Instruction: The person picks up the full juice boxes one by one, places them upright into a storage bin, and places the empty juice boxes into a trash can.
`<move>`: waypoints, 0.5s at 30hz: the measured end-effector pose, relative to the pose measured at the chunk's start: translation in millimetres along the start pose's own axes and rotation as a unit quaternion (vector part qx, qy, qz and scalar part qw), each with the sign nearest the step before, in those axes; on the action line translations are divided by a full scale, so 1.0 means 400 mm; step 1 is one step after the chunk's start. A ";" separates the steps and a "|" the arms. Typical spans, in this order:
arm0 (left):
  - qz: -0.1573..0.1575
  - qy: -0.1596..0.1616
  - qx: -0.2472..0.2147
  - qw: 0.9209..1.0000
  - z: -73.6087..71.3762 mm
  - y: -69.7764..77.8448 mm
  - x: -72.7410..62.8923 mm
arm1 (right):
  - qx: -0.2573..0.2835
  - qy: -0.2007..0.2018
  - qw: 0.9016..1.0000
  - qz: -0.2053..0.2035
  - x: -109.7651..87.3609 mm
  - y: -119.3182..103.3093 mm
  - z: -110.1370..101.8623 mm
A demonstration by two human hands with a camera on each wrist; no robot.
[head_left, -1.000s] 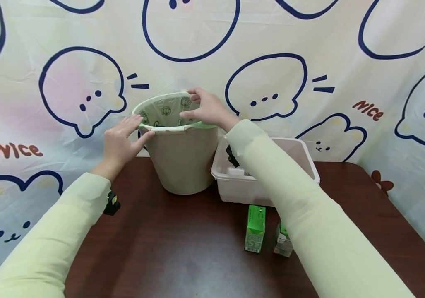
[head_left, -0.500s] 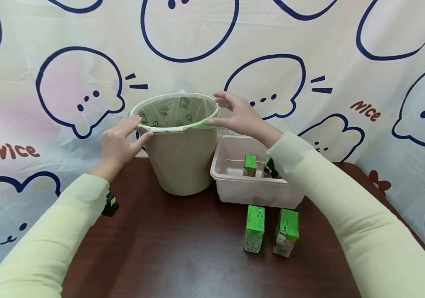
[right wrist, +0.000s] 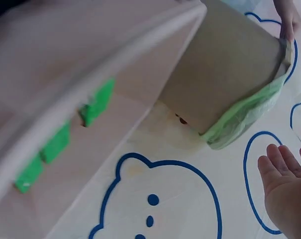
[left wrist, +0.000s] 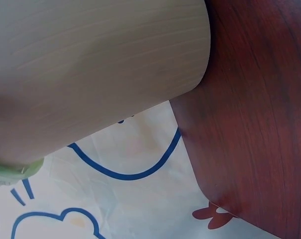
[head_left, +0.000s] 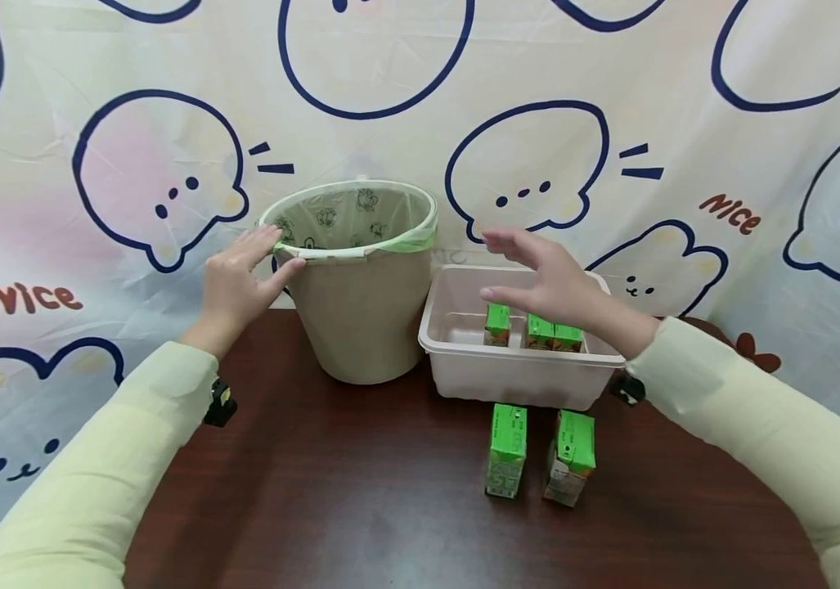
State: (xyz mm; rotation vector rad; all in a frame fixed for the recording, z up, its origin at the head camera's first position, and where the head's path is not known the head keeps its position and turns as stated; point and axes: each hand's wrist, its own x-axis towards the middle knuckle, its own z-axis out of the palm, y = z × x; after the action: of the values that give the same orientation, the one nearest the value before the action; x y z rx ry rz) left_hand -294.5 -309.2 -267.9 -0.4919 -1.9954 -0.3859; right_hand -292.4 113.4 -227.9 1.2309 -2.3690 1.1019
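Note:
A beige trash can (head_left: 361, 319), lined with a thin green printed garbage bag (head_left: 414, 239), stands at the back of the table. My left hand (head_left: 237, 274) rests on the near left of its rim, fingers fairly straight and thumb spread along the front. My right hand (head_left: 548, 278) hovers over a pale pink plastic bin (head_left: 508, 376), fingers extended and thumb apart, with nothing held. Inside that bin stand several green-topped drink cartons (head_left: 497, 325). In the right wrist view the right palm (right wrist: 289, 199) shows bare, away from the bag's edge.
Two more green drink cartons, a left one (head_left: 505, 450) and a right one (head_left: 570, 458), stand on the dark wooden table (head_left: 361, 491) before the pink bin. A cartoon-printed cloth (head_left: 390, 74) hangs behind. The trash can and pink bin stand side by side.
My right hand has left the trash can's rim and moved right and down to above the pink bin, uncovering the cartons. My left hand stays at the rim.

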 end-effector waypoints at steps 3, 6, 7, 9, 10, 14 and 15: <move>0.002 0.003 -0.002 1.000 0.001 0.000 0.003 | -0.014 0.005 1.000 -0.013 -0.052 0.000 -0.004; 0.004 0.004 -0.005 1.000 0.002 0.000 0.004 | -0.023 0.005 0.999 -0.028 -0.097 0.006 -0.007; 0.005 0.004 -0.005 1.000 0.001 0.000 0.004 | -0.024 0.002 0.999 -0.033 -0.111 0.007 -0.009; 0.005 0.004 -0.006 1.000 0.001 0.001 0.003 | -0.019 -0.009 0.999 -0.030 -0.142 0.010 -0.012; 0.006 0.004 -0.007 1.000 0.000 0.001 0.003 | -0.013 -0.015 1.000 -0.024 -0.158 0.011 -0.012; 0.007 0.002 -0.008 1.000 -0.001 0.004 0.001 | -0.005 -0.030 1.000 0.005 -0.227 0.017 -0.008; 0.007 0.002 -0.007 1.000 -0.001 0.004 0.001 | -0.007 -0.030 0.999 0.008 -0.243 0.019 -0.006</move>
State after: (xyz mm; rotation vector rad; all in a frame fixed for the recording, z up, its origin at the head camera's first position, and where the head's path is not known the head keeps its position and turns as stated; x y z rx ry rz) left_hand -293.5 -307.9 -267.1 -0.5143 -1.9855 -0.3923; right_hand -239.2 175.3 -281.2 1.2583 -2.4312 1.0663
